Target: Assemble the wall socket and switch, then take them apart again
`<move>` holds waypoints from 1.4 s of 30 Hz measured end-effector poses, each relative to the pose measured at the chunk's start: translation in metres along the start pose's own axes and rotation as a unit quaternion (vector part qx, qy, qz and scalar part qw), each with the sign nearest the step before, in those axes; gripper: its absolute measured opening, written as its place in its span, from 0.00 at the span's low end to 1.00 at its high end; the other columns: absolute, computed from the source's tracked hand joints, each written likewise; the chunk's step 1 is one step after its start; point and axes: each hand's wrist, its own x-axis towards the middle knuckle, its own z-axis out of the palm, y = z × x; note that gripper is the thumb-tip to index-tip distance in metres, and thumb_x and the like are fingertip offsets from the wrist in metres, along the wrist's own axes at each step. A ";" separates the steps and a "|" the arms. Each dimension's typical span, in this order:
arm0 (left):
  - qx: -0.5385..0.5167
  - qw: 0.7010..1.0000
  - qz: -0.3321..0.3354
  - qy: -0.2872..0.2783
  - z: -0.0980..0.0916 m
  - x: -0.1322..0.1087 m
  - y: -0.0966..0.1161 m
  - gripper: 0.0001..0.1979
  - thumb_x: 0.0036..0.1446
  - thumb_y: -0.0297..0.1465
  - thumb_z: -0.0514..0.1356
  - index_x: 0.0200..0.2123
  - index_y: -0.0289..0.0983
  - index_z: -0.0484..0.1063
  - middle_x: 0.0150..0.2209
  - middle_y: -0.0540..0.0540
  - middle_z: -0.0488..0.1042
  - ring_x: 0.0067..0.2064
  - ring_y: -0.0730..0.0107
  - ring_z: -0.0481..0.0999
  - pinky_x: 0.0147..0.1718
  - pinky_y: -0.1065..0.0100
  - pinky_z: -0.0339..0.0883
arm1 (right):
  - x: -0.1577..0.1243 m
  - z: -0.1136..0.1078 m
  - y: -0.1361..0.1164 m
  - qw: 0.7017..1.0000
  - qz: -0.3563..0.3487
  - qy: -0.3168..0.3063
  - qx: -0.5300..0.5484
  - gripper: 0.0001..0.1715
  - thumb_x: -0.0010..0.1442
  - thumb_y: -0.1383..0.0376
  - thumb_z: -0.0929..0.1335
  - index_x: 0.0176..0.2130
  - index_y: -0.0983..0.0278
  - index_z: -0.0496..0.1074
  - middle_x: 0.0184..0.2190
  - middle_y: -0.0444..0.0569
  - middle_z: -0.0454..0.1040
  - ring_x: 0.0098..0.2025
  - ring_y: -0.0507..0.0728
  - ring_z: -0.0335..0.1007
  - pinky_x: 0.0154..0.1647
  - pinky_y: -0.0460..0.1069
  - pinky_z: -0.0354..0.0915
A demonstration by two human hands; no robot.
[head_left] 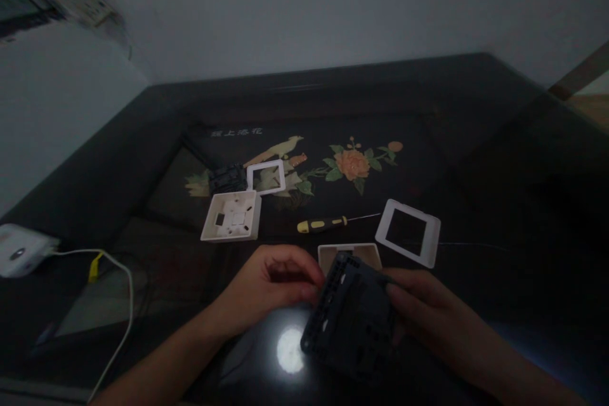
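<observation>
My right hand grips a dark socket insert by its right side and holds it tilted above the table. The insert is a black plastic block with slots and small metal parts along its left edge. At that edge, the thumb and forefinger of my left hand are pinched together; whatever lies between the tips is too small to make out. Partly hidden behind the insert is a white mounting box. A white cover frame lies to the right, and a yellow and black screwdriver lies beyond the box.
Further left, a second white mounting box sits by another black insert and a smaller white frame. A white cable runs from a white adapter along the left. The dark glossy table meets the wall at the back.
</observation>
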 end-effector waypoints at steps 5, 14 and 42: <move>0.000 0.999 0.027 -0.027 0.003 0.001 -0.003 0.15 0.43 0.39 0.74 0.25 0.36 0.77 0.27 0.48 0.78 0.28 0.71 0.78 0.30 0.70 0.73 | -0.001 0.000 0.008 0.999 0.021 -0.015 0.030 0.20 0.61 0.50 0.69 0.38 0.63 0.80 0.29 0.49 0.80 0.29 0.53 0.77 0.29 0.47 0.76; 0.470 0.800 0.309 0.208 -0.028 0.007 0.010 0.05 0.61 0.30 0.61 0.35 0.40 0.78 0.37 0.47 0.81 0.40 0.63 0.79 0.43 0.63 0.72 | 0.000 0.002 0.001 0.996 -0.009 0.007 0.091 0.13 0.65 0.57 0.68 0.38 0.62 0.80 0.28 0.47 0.80 0.28 0.50 0.78 0.32 0.45 0.76; 0.063 0.997 0.009 0.035 0.023 -0.004 -0.003 0.14 0.52 0.28 0.67 0.41 0.38 0.70 0.28 0.54 0.79 0.31 0.71 0.81 0.31 0.74 0.74 | 0.000 0.005 0.002 0.996 0.018 0.074 0.045 0.28 0.48 0.68 0.78 0.48 0.56 0.71 0.43 0.44 0.81 0.46 0.56 0.79 0.49 0.53 0.73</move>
